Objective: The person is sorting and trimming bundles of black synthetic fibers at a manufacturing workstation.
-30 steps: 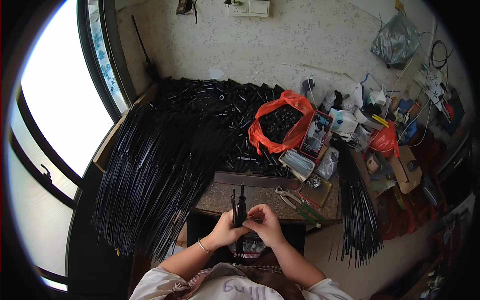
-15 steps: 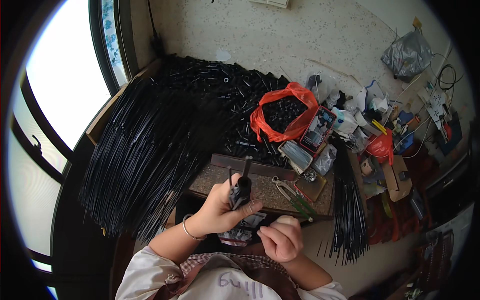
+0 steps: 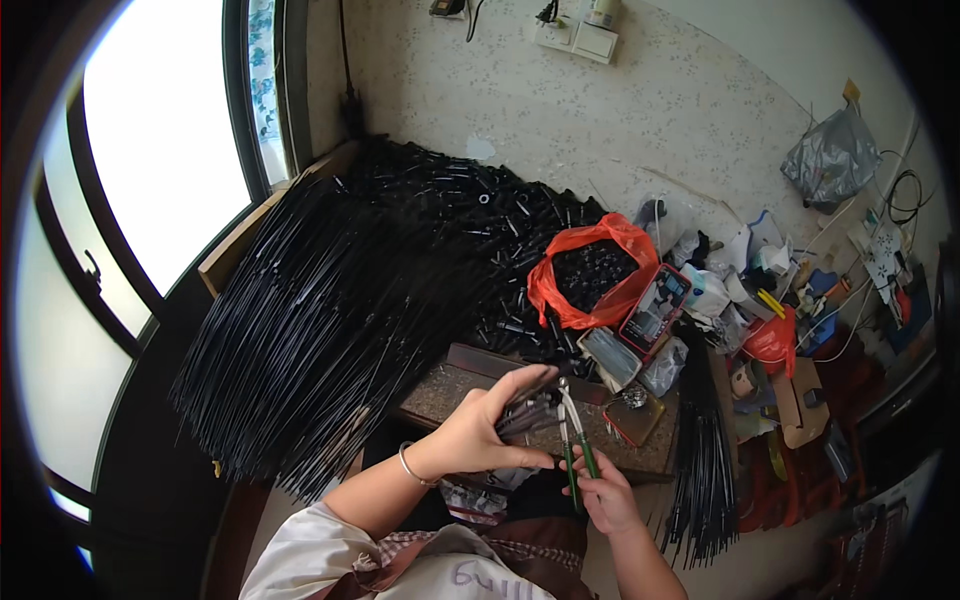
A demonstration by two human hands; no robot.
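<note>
Low speckled work slab (image 3: 450, 392) by the wall, heaped with long black rods (image 3: 300, 330), small black tubes (image 3: 470, 215), 1 orange bag (image 3: 592, 272), clear packets (image 3: 612, 355)

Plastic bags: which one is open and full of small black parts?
The orange plastic bag in the middle of the table; its mouth gapes over black pieces. The grey bag by the wall is bunched shut.

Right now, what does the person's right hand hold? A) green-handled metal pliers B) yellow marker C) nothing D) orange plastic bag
A: the right hand grips the green-handled metal pliers, whose tips meet the bundle of black tubes in the left hand.
</note>
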